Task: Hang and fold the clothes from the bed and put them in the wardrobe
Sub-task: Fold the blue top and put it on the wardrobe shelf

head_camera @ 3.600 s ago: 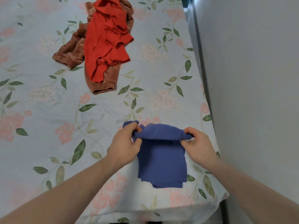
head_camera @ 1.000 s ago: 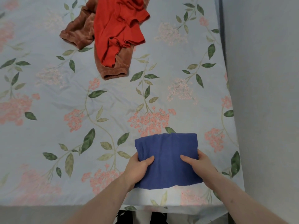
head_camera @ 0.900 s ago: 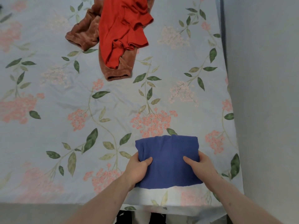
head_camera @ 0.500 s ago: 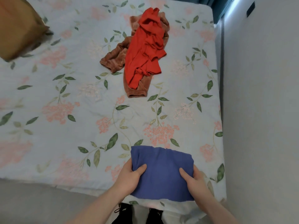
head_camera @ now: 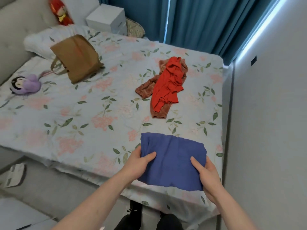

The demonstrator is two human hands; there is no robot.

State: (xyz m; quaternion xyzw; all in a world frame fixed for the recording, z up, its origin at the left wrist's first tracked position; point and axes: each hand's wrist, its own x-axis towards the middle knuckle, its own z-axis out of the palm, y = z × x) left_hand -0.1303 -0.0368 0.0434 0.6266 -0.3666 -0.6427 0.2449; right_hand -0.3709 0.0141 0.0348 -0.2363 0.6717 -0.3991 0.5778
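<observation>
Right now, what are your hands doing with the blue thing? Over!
Left hand and right hand grip folded blue garment by its sides at bed edge. Red garment and brown garment unfolded behind. Nothing blocking.

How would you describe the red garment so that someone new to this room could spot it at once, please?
Start at the bed with the floral sheet and look toward the side nearest the blue curtains. The red garment lies crumpled there on top of a brown velvety garment. It is the only bright red piece of clothing on the bed, unfolded, unlike the folded blue cloth.
</observation>
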